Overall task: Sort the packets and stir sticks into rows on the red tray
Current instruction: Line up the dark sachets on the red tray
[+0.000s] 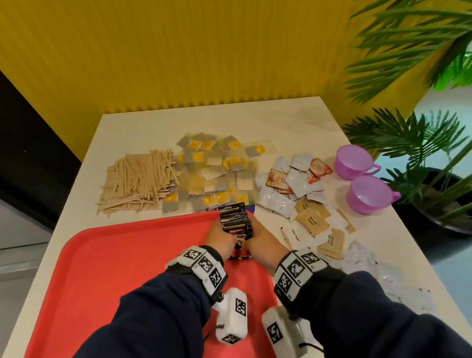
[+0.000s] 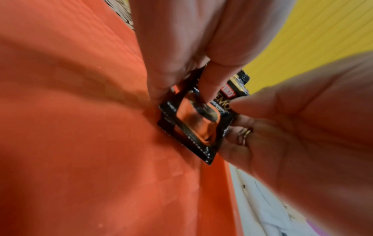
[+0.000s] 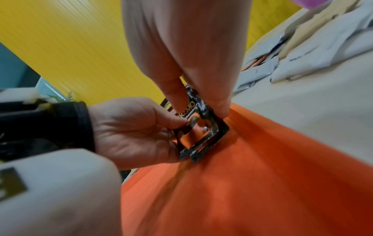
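A row of black coffee packets (image 1: 234, 223) is clasped from both sides at the far right corner of the red tray (image 1: 124, 270). The packets are pinched by the left hand (image 1: 219, 243) on their left edge, with a fingertip (image 2: 210, 89) and the thumb pressed onto the nearest packet's face, as is seen in the left wrist view. The right edge is gripped by the right hand (image 1: 261, 242), its thumb and curled fingers closed round the same stack; a ring is worn on one of its fingers. In the right wrist view the packets (image 3: 199, 134) are seen standing on edge on the tray floor, overlapped and squeezed between the two hands. The row is aligned along the tray's right side, its far end reaching the tray rim.

Beyond the tray, on the white table (image 1: 280, 114), the unsorted supplies are spread. A heap of wooden stir sticks (image 1: 140, 182) is piled at the far left, and translucent tea bags with yellow tags (image 1: 214, 169) are scattered just beside it. White and orange sachets (image 1: 293, 183) are heaped to the right, with brown and white sugar packets (image 1: 316, 223) lying nearer, beside the tray's right edge. Two purple cups (image 1: 360, 181) are placed at the table's right edge, near a green plant (image 1: 422, 138).
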Tool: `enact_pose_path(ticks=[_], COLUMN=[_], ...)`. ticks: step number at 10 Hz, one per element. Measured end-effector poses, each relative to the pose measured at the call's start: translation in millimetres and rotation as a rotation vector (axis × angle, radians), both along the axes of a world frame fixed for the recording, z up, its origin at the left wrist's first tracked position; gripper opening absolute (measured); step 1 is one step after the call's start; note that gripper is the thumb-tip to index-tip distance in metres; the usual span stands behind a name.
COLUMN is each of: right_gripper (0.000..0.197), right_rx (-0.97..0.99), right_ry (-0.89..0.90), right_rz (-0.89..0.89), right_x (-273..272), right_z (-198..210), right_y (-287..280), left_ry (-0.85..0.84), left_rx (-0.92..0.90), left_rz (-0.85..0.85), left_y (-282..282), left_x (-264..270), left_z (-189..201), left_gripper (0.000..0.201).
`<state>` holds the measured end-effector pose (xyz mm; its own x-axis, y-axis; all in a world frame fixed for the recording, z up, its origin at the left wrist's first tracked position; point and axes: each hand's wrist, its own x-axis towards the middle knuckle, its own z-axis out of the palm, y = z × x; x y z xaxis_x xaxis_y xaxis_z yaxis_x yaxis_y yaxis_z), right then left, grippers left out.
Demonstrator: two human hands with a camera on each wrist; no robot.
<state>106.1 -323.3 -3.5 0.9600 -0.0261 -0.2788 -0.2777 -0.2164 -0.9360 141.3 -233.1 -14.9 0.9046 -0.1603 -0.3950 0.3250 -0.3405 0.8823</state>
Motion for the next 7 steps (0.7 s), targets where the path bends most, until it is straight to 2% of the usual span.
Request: enact_pose_path(ticks=[2,4,5,7], right_gripper=[0.058,0.061,0.079,0.07], right_rx=[0.04,0.071,0.103,0.261], right_ry=[0.04,0.143,0.253,0.174], right_rz=[0.013,0.014,0.035,-0.011], right_x=[3.7,7.9,6.1,8.1], right_z=[3.9,11.5,3.4,2.5], right_y=[-1.3,-5.7,-14.0,-11.8], left_ry=[0.034,0.119,0.093,0.097], left_rx=[-0.069,-0.123,-0.103,-0.174], left_rz=[0.012,0.204,0.174,0.156], left_y=[-6.8,-9.6,-7.6,-3.8], left_x=[4.3,7.8,7.4,-0.5], left_z=[-8.5,-14.7,-16.1,-3.3], left_gripper=[0.033,0.049,0.047,0.061])
